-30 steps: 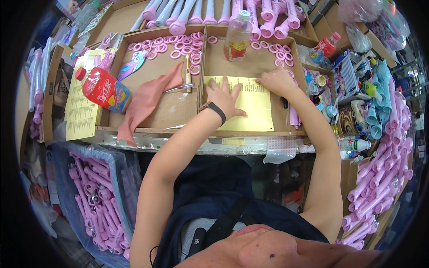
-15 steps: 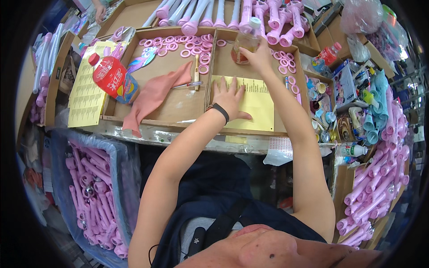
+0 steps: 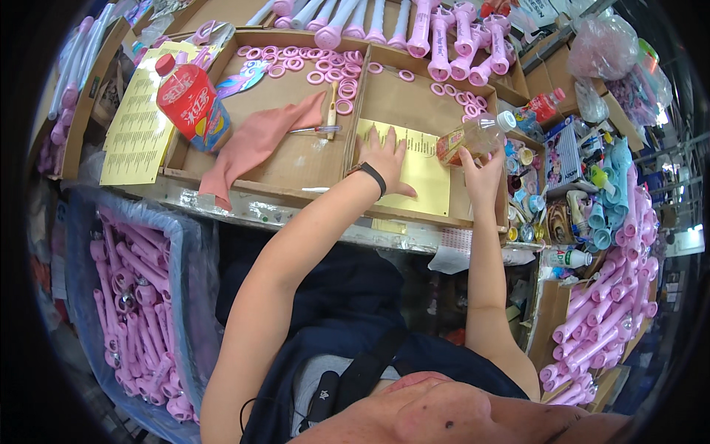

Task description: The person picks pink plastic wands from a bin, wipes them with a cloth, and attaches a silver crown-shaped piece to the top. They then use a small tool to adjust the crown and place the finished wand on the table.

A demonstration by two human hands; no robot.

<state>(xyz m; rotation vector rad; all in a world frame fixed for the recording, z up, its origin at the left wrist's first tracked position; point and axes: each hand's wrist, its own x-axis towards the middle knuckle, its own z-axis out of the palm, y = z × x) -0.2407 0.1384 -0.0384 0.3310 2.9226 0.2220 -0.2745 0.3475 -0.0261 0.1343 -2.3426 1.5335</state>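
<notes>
My left hand (image 3: 381, 161) lies flat with fingers spread on a yellow printed sheet (image 3: 429, 189) in the right-hand section of the cardboard tray. In my right hand (image 3: 484, 176) is a clear plastic bottle (image 3: 460, 142) with a white cap, held tilted over the sheet's right edge. Its cap end points right and a little away from me; a small amount of amber liquid seems to be inside. Pink rings (image 3: 460, 96) lie just beyond the bottle. Left of the divider are a salmon cloth (image 3: 259, 148), a wooden-handled tool (image 3: 332, 111) and a thin pen-like tool (image 3: 314, 129).
A large red-labelled bottle (image 3: 194, 103) stands at the tray's left, beside more yellow sheets (image 3: 137, 129). Pink handles fill a lined bin (image 3: 140, 311) at lower left and a box (image 3: 599, 318) at right. Small jars (image 3: 526, 157) crowd the right; pink and white wands lie at the back.
My right hand has brought the clear bottle nearer and to the right, from upright at the tray's back to tilted beside the sheet. My left hand stays on the sheet.
</notes>
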